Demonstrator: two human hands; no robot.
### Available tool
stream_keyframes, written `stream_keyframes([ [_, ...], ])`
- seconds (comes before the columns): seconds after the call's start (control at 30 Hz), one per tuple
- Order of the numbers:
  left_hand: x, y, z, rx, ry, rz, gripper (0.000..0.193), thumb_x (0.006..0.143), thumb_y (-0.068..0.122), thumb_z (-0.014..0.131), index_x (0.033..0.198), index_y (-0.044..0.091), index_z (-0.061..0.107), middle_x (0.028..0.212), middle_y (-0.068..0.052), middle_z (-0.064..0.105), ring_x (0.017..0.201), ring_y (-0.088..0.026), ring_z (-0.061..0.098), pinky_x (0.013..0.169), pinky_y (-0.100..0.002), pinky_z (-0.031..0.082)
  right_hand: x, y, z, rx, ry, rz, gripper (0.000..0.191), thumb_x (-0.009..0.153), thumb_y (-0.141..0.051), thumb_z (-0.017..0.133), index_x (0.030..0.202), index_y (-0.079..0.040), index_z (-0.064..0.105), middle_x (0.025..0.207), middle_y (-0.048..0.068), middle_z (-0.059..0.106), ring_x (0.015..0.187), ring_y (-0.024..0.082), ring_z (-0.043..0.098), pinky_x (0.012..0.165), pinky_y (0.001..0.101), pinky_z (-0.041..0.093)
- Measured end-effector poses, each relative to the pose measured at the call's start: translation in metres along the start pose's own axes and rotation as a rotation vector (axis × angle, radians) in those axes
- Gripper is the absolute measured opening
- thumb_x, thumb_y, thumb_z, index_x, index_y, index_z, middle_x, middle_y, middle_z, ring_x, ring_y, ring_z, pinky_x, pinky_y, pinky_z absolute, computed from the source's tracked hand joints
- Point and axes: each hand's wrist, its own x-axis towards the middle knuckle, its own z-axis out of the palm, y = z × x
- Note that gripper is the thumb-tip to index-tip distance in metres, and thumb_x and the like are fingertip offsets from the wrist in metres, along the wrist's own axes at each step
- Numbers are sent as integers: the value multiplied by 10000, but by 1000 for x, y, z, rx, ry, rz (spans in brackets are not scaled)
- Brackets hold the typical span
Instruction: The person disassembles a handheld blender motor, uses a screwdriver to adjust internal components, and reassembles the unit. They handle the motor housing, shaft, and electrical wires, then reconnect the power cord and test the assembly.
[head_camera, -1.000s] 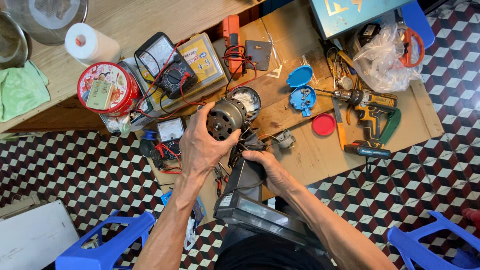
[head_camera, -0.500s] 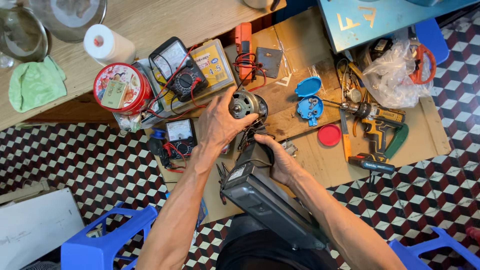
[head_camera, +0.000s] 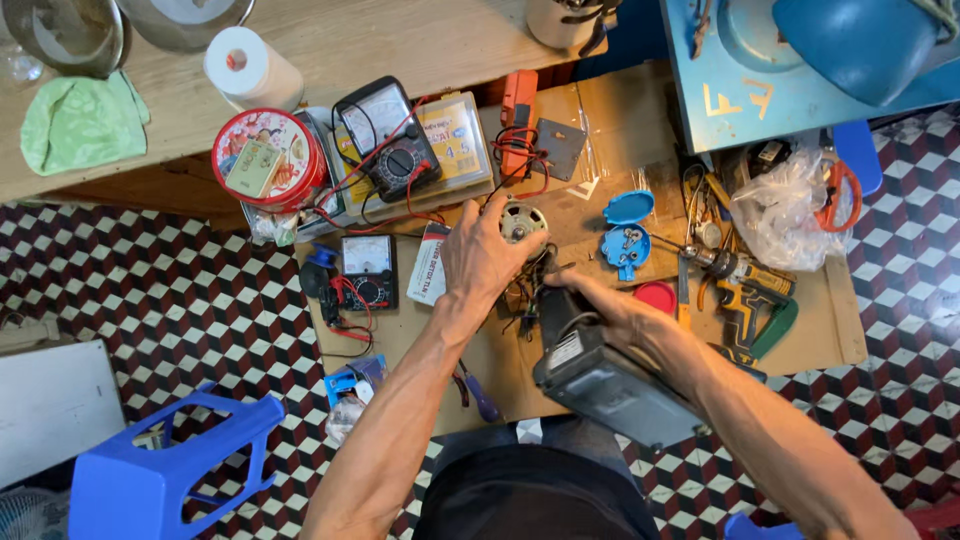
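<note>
My left hand (head_camera: 483, 262) grips a round metal motor (head_camera: 522, 221) with wires hanging from it, held just above the cardboard sheet (head_camera: 600, 130). My right hand (head_camera: 608, 312) rests on the top end of a dark grey appliance housing (head_camera: 605, 375) that leans toward my lap. The motor sits right at the upper end of that housing. Black wires (head_camera: 522, 300) run between the two.
Two multimeters (head_camera: 392, 140) (head_camera: 366, 272), a red round tin (head_camera: 268, 158), an orange tool (head_camera: 518, 108), blue plug parts (head_camera: 626, 232), a red cap (head_camera: 656, 296), a cordless drill (head_camera: 745, 285) and a plastic bag (head_camera: 785, 205) surround the work. A blue stool (head_camera: 165, 470) stands at lower left, a paper roll (head_camera: 250, 65) on the wooden bench.
My left hand has carried the motor farther from me, toward the housing's top end. My right hand has tilted the housing further over my lap. The view has come closer.
</note>
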Motion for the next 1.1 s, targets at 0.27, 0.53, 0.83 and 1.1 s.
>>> stream_keyframes([
  [0.27,1,-47,8,-252,-207,43,728,839,550,769,1395,109,605,1489,-234,507,1357,-394,496,1088,-457,429,-3,-39,-32,-376,-15,115,515,884,-555,628,1004,-63,723,843,80,747,659,188,644,611,306,537],
  [0.53,-7,-66,21,-540,-380,-65,821,961,627,557,1598,147,362,1589,-223,439,1491,-347,403,1202,-421,327,-9,-62,-42,-449,-26,72,410,876,-492,684,1071,-132,692,840,25,696,653,129,626,539,277,522],
  [0.83,-21,-58,33,-755,-241,-114,800,962,619,560,1581,137,404,1593,-176,475,1501,-301,433,1210,-379,333,-23,-58,-42,-625,99,-68,547,945,-586,646,1159,-85,697,947,60,678,794,175,595,705,341,479],
  [1.1,-18,-67,48,-790,-211,-89,845,946,675,566,1589,153,398,1596,-183,459,1504,-312,428,1208,-391,341,-145,-15,-24,-555,646,-1164,384,1131,-263,594,1363,42,627,1229,157,700,1103,220,679,961,323,535],
])
